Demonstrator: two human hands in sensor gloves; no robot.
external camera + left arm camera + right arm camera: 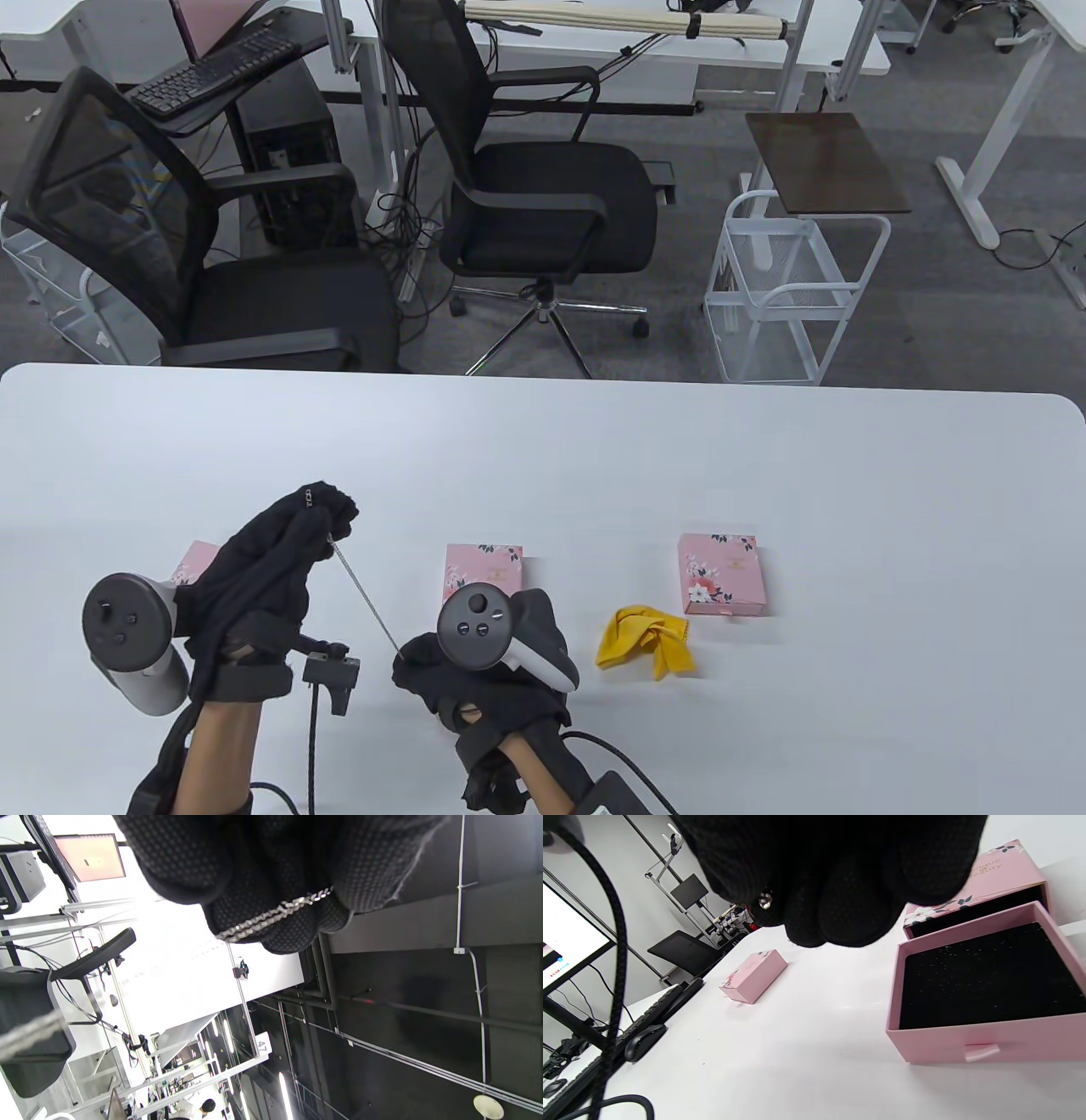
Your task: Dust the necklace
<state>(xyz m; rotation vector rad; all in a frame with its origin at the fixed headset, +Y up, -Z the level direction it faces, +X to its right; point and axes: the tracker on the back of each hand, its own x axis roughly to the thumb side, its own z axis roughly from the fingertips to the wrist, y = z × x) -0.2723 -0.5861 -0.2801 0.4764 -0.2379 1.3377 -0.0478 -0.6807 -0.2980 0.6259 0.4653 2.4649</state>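
— Where was the necklace (365,598)?

— Off the table (764,458), stretched taut in the air between the two gloved hands. The chain ran on a slant, from the left hand (280,552), raised and farther from the person, down to the right hand (475,679), lower and closer in.

— Both hands grasping it?

— Yes. In the left wrist view the chain lay across the left hand's curled fingertips (271,921), pinched there. The right hand's fingers were bunched together, and a small shiny bit, probably the clasp or a pendant, peeked out between them.

— And the yellow cloth (649,647)?

— Crumpled on the table just to the right of the right hand, untouched, with a closed pink box (724,574) beyond it. So the right hand was clearly the nearer one.

— Which matters how?

— I'd judge the right hand had to let go of its end and reach sideways for the cloth, while the left kept the chain hanging. An open pink drawer box (984,993) sat close under the right hand, so a dropped end might land in it.
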